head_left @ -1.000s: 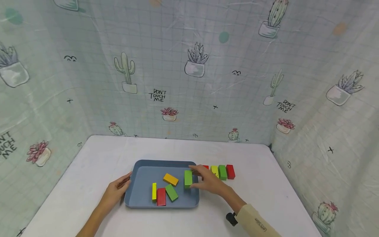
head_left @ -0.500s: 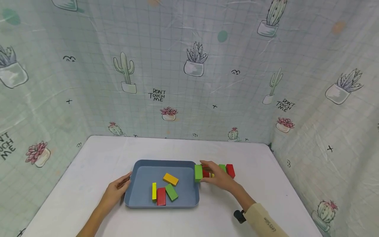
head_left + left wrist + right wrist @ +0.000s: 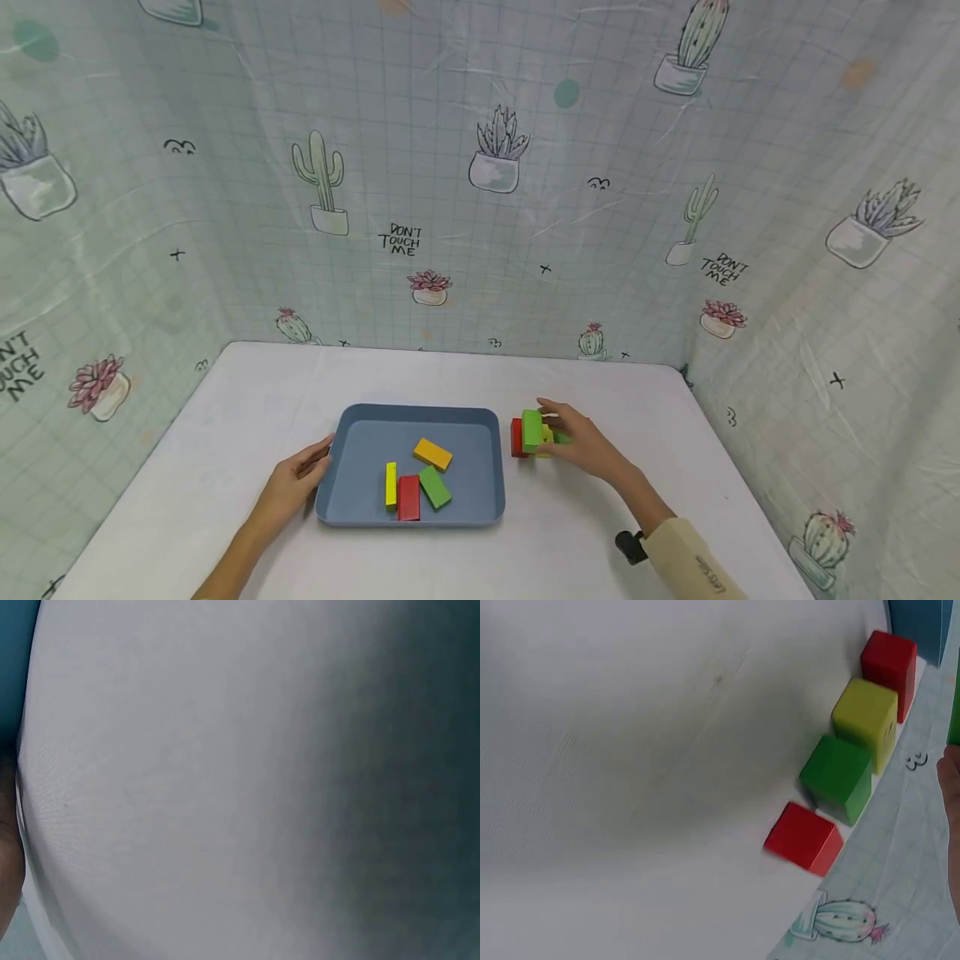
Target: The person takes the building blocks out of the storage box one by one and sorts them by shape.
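My right hand point(image 3: 577, 442) pinches a green wooden block point(image 3: 532, 431) between fingers and thumb, held over the row of blocks right of the tray. A red block point(image 3: 517, 439) shows just left of it; a yellow block point(image 3: 548, 437) is partly covered. The right wrist view shows the row fully: red, yellow point(image 3: 865, 712), green point(image 3: 836, 769) and another red block point(image 3: 802, 836). My left hand point(image 3: 292, 483) rests its fingers against the left rim of the blue-grey tray point(image 3: 360, 442). In the tray lie orange point(image 3: 432, 454), yellow point(image 3: 391, 487), red point(image 3: 408, 498) and green point(image 3: 435, 487) blocks.
A white-covered table point(image 3: 420, 562) carries everything. Behind and beside it hangs a cactus-print cloth point(image 3: 450, 208). A small black object point(image 3: 631, 547) sits at the right wrist by the beige sleeve point(image 3: 690, 562).
My right hand has carried the green block from over the tray's right side rightward, past the rim, to above the row of blocks. The left hand and tray have stayed put.
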Action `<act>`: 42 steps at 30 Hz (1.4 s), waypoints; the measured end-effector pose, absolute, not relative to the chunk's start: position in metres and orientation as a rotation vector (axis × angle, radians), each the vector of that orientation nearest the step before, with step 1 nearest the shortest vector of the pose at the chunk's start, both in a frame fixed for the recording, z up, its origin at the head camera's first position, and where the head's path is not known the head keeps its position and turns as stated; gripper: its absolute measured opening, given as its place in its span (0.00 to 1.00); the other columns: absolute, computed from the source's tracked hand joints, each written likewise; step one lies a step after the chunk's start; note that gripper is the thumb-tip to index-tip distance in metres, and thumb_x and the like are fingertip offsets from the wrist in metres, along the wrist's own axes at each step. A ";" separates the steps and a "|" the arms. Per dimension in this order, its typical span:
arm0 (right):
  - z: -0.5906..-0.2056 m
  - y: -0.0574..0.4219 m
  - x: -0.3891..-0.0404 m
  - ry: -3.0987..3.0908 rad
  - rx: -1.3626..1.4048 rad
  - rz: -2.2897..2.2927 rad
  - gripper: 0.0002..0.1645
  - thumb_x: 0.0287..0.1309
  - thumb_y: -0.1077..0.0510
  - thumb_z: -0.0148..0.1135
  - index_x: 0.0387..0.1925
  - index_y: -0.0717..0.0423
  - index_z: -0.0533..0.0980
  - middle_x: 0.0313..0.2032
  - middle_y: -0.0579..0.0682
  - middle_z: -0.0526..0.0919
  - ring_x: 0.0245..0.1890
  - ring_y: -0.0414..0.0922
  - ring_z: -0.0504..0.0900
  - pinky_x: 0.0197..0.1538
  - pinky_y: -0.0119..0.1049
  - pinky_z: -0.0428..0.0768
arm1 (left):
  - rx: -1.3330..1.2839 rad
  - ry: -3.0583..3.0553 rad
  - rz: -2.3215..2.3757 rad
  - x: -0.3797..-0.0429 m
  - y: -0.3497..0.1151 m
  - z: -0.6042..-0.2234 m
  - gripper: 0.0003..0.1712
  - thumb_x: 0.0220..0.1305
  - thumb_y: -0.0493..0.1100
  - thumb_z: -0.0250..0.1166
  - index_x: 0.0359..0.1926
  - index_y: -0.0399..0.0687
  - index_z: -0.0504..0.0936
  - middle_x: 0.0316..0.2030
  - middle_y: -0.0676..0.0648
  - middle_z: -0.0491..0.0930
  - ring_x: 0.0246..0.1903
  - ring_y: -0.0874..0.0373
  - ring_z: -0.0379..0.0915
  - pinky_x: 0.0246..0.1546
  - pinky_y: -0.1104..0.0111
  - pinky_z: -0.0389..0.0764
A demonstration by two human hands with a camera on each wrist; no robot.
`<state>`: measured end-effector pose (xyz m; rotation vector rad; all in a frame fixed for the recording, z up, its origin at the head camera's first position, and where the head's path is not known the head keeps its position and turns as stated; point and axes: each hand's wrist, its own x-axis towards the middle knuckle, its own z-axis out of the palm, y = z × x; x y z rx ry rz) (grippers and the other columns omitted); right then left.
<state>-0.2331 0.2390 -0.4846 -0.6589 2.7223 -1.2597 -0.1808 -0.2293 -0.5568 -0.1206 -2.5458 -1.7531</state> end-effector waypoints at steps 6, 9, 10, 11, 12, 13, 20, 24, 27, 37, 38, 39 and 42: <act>-0.484 0.257 -0.235 2.741 -0.636 -1.301 0.46 0.50 0.59 0.71 0.69 0.53 0.59 0.61 0.58 0.68 0.58 0.58 0.70 0.57 0.55 0.70 | -0.140 -2.552 -1.728 -0.180 -0.229 -0.552 0.28 0.70 0.47 0.55 0.65 0.36 0.65 0.61 0.38 0.68 0.58 0.45 0.66 0.48 0.85 0.68; -0.484 0.266 -0.237 2.770 -0.608 -1.276 0.45 0.51 0.57 0.71 0.68 0.53 0.60 0.61 0.55 0.68 0.58 0.55 0.71 0.57 0.51 0.72 | -0.134 -2.552 -1.740 -0.180 -0.229 -0.552 0.29 0.70 0.47 0.55 0.66 0.36 0.65 0.61 0.38 0.68 0.59 0.45 0.66 0.49 0.84 0.68; -0.484 0.268 -0.238 2.777 -0.597 -1.263 0.45 0.51 0.56 0.71 0.68 0.54 0.60 0.61 0.55 0.68 0.58 0.55 0.71 0.56 0.50 0.73 | -0.130 -2.553 -1.745 -0.179 -0.229 -0.552 0.28 0.70 0.47 0.55 0.66 0.36 0.65 0.61 0.38 0.68 0.59 0.45 0.66 0.49 0.84 0.68; -0.484 0.271 -0.238 2.776 -0.582 -1.258 0.44 0.51 0.55 0.71 0.68 0.54 0.60 0.61 0.55 0.68 0.59 0.54 0.71 0.56 0.49 0.73 | -0.124 -2.552 -1.748 -0.179 -0.229 -0.552 0.28 0.70 0.47 0.55 0.66 0.36 0.65 0.61 0.38 0.68 0.59 0.45 0.66 0.49 0.84 0.69; -0.484 0.273 -0.239 2.773 -0.572 -1.256 0.44 0.52 0.55 0.70 0.68 0.55 0.60 0.61 0.55 0.68 0.59 0.55 0.71 0.56 0.49 0.73 | -0.117 -2.553 -1.755 -0.179 -0.230 -0.553 0.28 0.70 0.46 0.55 0.66 0.37 0.65 0.61 0.38 0.68 0.59 0.45 0.66 0.48 0.83 0.69; -0.485 0.275 -0.239 2.775 -0.563 -1.255 0.44 0.52 0.54 0.70 0.67 0.55 0.61 0.61 0.55 0.68 0.59 0.55 0.71 0.56 0.49 0.73 | -0.111 -2.554 -1.757 -0.179 -0.230 -0.553 0.28 0.70 0.46 0.55 0.66 0.37 0.65 0.61 0.38 0.68 0.59 0.45 0.66 0.48 0.83 0.69; -0.488 0.291 -0.244 2.851 -0.526 -1.180 0.39 0.53 0.52 0.70 0.63 0.58 0.66 0.58 0.55 0.69 0.57 0.55 0.72 0.57 0.48 0.72 | -0.087 -2.559 -1.748 -0.179 -0.228 -0.557 0.28 0.70 0.46 0.55 0.65 0.37 0.66 0.61 0.38 0.68 0.59 0.46 0.66 0.48 0.83 0.69; -0.488 0.298 -0.246 2.854 -0.496 -1.145 0.40 0.53 0.51 0.69 0.64 0.61 0.64 0.59 0.57 0.68 0.58 0.56 0.71 0.57 0.47 0.72 | -0.070 -2.572 -1.730 -0.179 -0.227 -0.556 0.28 0.70 0.47 0.55 0.65 0.37 0.66 0.61 0.38 0.68 0.58 0.45 0.66 0.49 0.82 0.70; -0.486 0.304 -0.247 2.848 -0.479 -1.139 0.41 0.54 0.50 0.68 0.65 0.62 0.63 0.60 0.58 0.67 0.58 0.58 0.70 0.57 0.48 0.71 | -0.070 -2.570 -1.739 -0.179 -0.227 -0.556 0.28 0.70 0.47 0.55 0.66 0.38 0.65 0.61 0.38 0.68 0.58 0.45 0.66 0.49 0.81 0.70; -0.492 0.329 -0.251 2.831 -0.357 -1.144 0.44 0.54 0.47 0.67 0.67 0.59 0.60 0.63 0.61 0.63 0.61 0.60 0.67 0.59 0.50 0.70 | -0.095 -2.553 -1.774 -0.178 -0.228 -0.554 0.29 0.70 0.47 0.55 0.66 0.37 0.65 0.62 0.37 0.67 0.59 0.45 0.66 0.48 0.83 0.69; -0.493 0.331 -0.251 2.831 -0.344 -1.143 0.44 0.55 0.47 0.67 0.67 0.59 0.59 0.64 0.61 0.63 0.61 0.60 0.67 0.59 0.50 0.70 | -0.096 -2.551 -1.779 -0.178 -0.228 -0.553 0.29 0.70 0.47 0.55 0.66 0.37 0.65 0.62 0.37 0.67 0.59 0.45 0.66 0.48 0.83 0.69; -0.493 0.333 -0.251 2.829 -0.335 -1.143 0.44 0.55 0.47 0.67 0.68 0.59 0.59 0.64 0.62 0.63 0.61 0.60 0.66 0.58 0.51 0.70 | -0.098 -2.549 -1.786 -0.179 -0.228 -0.553 0.28 0.70 0.46 0.55 0.66 0.37 0.65 0.62 0.37 0.67 0.59 0.45 0.66 0.48 0.83 0.70; -0.492 0.341 -0.249 2.816 -0.303 -1.172 0.45 0.56 0.48 0.66 0.68 0.59 0.58 0.64 0.63 0.63 0.61 0.61 0.66 0.58 0.52 0.70 | -0.096 -2.548 -1.790 -0.178 -0.228 -0.552 0.28 0.70 0.46 0.56 0.66 0.37 0.65 0.62 0.37 0.67 0.59 0.45 0.66 0.48 0.83 0.70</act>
